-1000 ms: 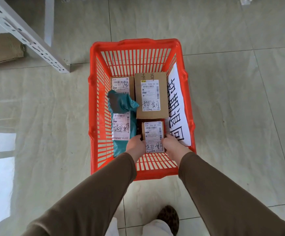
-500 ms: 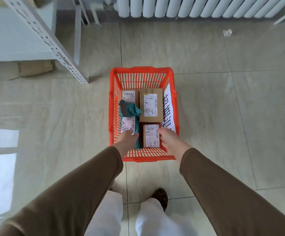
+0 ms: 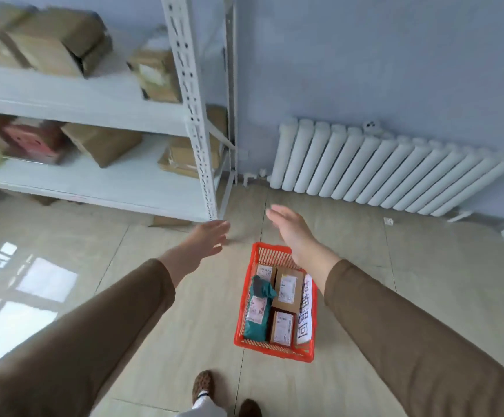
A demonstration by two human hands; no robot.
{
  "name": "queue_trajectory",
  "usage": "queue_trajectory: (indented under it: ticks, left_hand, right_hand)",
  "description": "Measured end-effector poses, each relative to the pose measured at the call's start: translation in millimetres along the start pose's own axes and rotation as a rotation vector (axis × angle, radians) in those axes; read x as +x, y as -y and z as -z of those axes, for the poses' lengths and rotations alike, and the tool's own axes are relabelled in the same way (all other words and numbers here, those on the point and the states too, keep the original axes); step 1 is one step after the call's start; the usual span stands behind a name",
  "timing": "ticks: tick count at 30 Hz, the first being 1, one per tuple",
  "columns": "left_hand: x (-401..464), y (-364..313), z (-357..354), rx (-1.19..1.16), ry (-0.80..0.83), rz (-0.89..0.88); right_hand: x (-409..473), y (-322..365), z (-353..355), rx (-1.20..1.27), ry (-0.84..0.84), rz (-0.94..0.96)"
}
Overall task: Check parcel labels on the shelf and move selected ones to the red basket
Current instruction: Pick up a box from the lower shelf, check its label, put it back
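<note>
My left hand [image 3: 207, 236] and right hand [image 3: 291, 228] empty, fingers loosely spread. Basket [image 3: 246, 299] below my fingertips, four parcels [image 3: 286, 288] inside. Shelf [image 3: 94, 115] boxes beyond fingertips, unchecked; more sorting probably left.

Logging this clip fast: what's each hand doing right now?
Left hand: open, empty.
Right hand: open, empty, above the red plastic basket.
</note>
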State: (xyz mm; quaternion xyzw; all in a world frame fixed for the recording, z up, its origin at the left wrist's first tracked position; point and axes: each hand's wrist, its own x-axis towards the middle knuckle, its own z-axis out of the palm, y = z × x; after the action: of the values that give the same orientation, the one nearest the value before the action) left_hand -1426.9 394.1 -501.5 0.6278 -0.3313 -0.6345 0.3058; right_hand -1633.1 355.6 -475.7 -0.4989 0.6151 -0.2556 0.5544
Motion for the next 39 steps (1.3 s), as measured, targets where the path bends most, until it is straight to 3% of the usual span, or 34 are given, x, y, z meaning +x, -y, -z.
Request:
queue_trajectory:
  ticks: [7, 15, 23, 39]
  left_hand:
    - [-85, -117, 137, -0.094, -0.171, -0.280]
    - [-117, -174, 347, -0.072, -0.274, -0.431]
    - [-96, -199, 517, -0.075, -0.210, -0.420]
    - [82, -276, 664, -0.050, -0.104, -0.388]
  right_hand:
    - [-16, 189, -74, 0.017, 0.110, 0.252]
    - [-1, 319, -250, 0.073, 0.184, 0.400]
    - [34, 383, -397, 0.116, 0.154, 0.356]
    - [237, 456, -475, 0.158, -0.013, 0.171]
